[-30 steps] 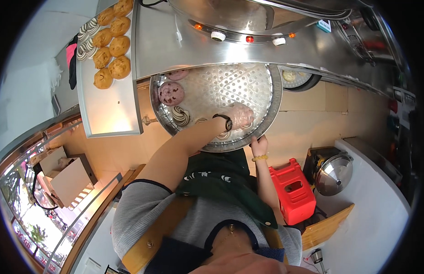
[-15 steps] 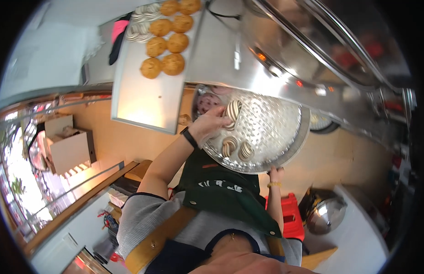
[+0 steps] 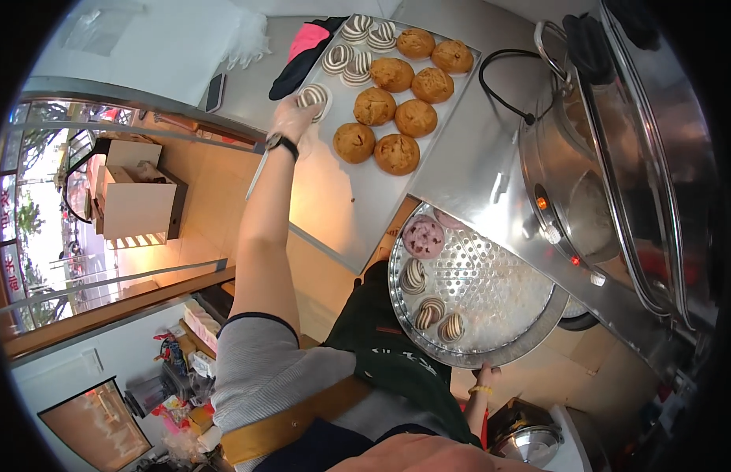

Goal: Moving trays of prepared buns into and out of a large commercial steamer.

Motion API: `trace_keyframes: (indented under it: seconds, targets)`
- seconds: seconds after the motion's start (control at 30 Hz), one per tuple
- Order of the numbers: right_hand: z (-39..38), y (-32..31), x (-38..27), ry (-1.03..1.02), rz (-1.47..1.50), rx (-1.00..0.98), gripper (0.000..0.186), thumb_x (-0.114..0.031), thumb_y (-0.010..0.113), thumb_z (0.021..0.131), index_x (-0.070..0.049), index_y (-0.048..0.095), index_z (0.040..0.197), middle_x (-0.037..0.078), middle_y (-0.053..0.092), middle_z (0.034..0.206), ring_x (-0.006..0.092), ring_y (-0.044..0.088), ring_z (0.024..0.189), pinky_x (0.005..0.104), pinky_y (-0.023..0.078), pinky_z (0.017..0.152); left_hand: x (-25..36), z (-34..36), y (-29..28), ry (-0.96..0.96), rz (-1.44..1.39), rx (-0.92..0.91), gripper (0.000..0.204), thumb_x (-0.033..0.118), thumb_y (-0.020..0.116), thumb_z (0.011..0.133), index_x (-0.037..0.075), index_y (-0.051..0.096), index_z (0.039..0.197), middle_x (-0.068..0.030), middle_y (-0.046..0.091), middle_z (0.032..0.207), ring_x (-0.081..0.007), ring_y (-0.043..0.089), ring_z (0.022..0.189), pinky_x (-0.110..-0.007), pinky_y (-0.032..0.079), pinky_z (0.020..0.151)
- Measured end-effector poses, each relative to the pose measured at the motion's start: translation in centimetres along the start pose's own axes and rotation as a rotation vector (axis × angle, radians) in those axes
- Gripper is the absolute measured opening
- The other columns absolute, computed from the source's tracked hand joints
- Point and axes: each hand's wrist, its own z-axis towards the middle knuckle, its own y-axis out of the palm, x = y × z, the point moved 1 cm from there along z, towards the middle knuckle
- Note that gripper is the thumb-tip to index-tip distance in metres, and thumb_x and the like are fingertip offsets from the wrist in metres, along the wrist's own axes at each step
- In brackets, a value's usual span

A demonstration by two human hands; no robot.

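My left hand (image 3: 293, 119), in a thin clear glove, has its fingers closed on a brown-and-white striped bun (image 3: 312, 97) at the left edge of a white rectangular tray (image 3: 322, 193). Whether the bun rests on the tray is hard to tell. Other striped buns (image 3: 338, 59) sit along the tray's far left, beside several golden-brown buns (image 3: 375, 106). Low on the right, my right hand (image 3: 485, 377) grips the near rim of a round perforated steamer tray (image 3: 503, 275). Three striped buns (image 3: 430, 312) and a pinkish-purple bun (image 3: 423, 236) lie along its left side.
A shiny metal steamer (image 3: 570, 181) with lit indicators and a black cable stands on the steel counter (image 3: 479, 130) at right. A phone (image 3: 215, 93) and a black-and-pink cloth item (image 3: 306, 51) lie left of the white tray. Further left is a white box-like stand (image 3: 137, 204).
My left hand has carried a striped bun from the steamer tray up and left to the white tray. My view has shifted left; my right hand still holds the steamer tray's rim.
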Motion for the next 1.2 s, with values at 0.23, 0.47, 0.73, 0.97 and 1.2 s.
trace_keyframes:
  seconds: [0.23, 0.47, 0.73, 0.97, 1.2]
  targets:
    - [0.1, -1.0, 0.8, -0.075, -0.196, 0.018, 0.021, -0.004, 0.046, 0.068, 0.011, 0.048, 0.083, 0.015, 0.055, 0.074, 0.02, 0.055, 0.056, 0.0322, 0.049, 0.046, 2.4, 3.3, 2.9, -0.004, 0.293, 0.127, 0.043, 0.031, 0.067, 0.062, -0.002, 0.057, 0.088, -0.0217, 0.055, 0.094, -0.0317, 0.053, 0.091, -0.035, 0.043, 0.076]
    - [-0.4, -1.1, -0.4, -0.136, -0.502, 0.035, 0.023, -0.013, 0.053, 0.065, 0.009, 0.05, 0.057, 0.015, 0.053, 0.051, 0.0208, 0.055, 0.048, 0.0319, 0.043, 0.041, 2.7, 0.4, 1.4, 0.319, 0.492, 0.408, 0.044, 0.039, 0.064, 0.064, 0.0, 0.054, 0.079, -0.0218, 0.056, 0.082, -0.0371, 0.055, 0.078, -0.042, 0.045, 0.069]
    - [0.0, -0.6, 1.0, -0.282, -0.296, 0.024, 0.019, -0.005, 0.05, 0.072, 0.008, 0.051, 0.085, 0.012, 0.057, 0.073, 0.0185, 0.056, 0.056, 0.0293, 0.047, 0.05, 7.5, -25.6, 9.6, 1.192, 0.271, -0.519, 0.017, 0.004, 0.05, 0.072, 0.006, 0.053, 0.089, -0.009, 0.054, 0.085, -0.0255, 0.053, 0.083, -0.033, 0.044, 0.072]
    - [-0.4, -0.3, 0.5, -0.127, -0.137, -0.009, 0.019, -0.002, 0.048, 0.07, 0.009, 0.052, 0.086, 0.012, 0.057, 0.071, 0.0156, 0.056, 0.058, 0.0279, 0.047, 0.049, -0.7, -29.6, 22.7, 1.121, 0.86, -0.786, 0.018, 0.009, 0.051, 0.068, 0.002, 0.053, 0.084, -0.0094, 0.055, 0.081, -0.0224, 0.055, 0.079, -0.03, 0.046, 0.066]
    - [-0.7, 0.2, 0.2, -0.152, -0.083, -0.061, 0.017, -0.003, 0.047, 0.074, 0.008, 0.048, 0.087, 0.01, 0.054, 0.067, 0.0149, 0.053, 0.051, 0.0275, 0.047, 0.045, 0.0, -28.4, 21.6, 1.292, 0.863, -0.865, 0.014, 0.011, 0.051, 0.069, 0.004, 0.054, 0.08, -0.0082, 0.056, 0.075, -0.0231, 0.055, 0.073, -0.032, 0.046, 0.062]
